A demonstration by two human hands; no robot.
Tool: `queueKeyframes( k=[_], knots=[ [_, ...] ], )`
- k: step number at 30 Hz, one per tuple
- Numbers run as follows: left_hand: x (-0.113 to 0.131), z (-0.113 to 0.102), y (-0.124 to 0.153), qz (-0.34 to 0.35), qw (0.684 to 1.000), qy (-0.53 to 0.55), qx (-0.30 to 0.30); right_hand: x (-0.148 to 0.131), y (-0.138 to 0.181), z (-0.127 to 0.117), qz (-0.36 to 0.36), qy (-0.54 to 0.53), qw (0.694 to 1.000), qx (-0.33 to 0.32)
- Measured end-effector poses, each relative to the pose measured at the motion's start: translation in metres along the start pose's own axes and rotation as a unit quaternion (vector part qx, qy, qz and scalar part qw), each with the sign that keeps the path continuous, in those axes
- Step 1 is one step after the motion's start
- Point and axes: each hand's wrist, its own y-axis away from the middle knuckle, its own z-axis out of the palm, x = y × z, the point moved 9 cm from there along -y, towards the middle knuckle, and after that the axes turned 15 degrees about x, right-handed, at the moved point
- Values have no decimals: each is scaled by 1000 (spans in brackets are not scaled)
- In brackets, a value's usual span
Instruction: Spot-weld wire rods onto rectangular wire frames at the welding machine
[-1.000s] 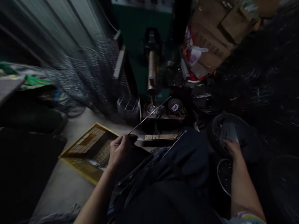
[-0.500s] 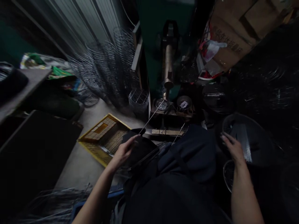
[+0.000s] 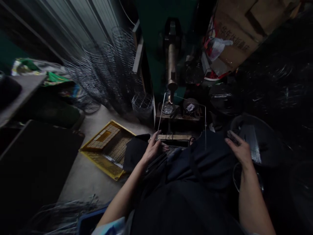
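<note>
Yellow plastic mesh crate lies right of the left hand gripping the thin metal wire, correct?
No: the head view shows the yellow plastic mesh crate left of the left hand, not right; that hand does grip the thin metal wire.

The left hand (image 3: pixel 153 150) is moving closer to the machine (image 3: pixel 171 62), tipping its thin wire (image 3: pixel 161 112) up straighter. The right hand (image 3: pixel 238 148) is coming out of the tub (image 3: pixel 274 130).

I'm pinching a thin bent wire (image 3: pixel 159 117) in my left hand (image 3: pixel 154 148) just below the brass press (image 3: pixel 171 65), and the wire's top is reaching the press tip. Down to the right of the press, my right hand (image 3: pixel 238 148) is lying spread by a dark tub (image 3: pixel 244 117). A yellow crate (image 3: pixel 107 147) is sitting down to the left of the press.
</note>
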Motion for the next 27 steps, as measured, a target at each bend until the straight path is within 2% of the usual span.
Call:
queueKeyframes(
  k=[2,3,7,10,12,15,17,19,23,25,27],
  knots=[
    [-8,19,3,-45,995,79,-50,-22,8,-17,-26,30,999,18],
    [-8,21,6,-54,991,106,-59,-33,11,-29,-42,47,997,37],
    [12,4,17,-30,989,139,-49,-70,22,-81,-87,32,988,122],
    [27,2,31,-10,992,113,-62,-86,22,-99,-105,-27,981,159],
    [25,8,47,-24,992,99,-79,-93,22,-99,-108,-57,979,165],
    [2,11,79,-74,990,82,-92,-102,25,-91,-102,-74,980,152],
    [-17,-3,102,-103,990,62,-73,-110,30,-88,-112,-63,982,141],
    [-33,-29,119,-128,990,50,-31,-119,35,-86,-134,-49,981,129],
    [-48,-76,131,-167,980,92,65,-138,44,-75,-189,-21,978,81],
    [-49,-83,127,-170,972,128,95,-149,51,-62,-225,4,974,37],
    [-48,-80,121,-169,968,149,107,-161,61,-48,-266,29,963,-10]
  ],
)
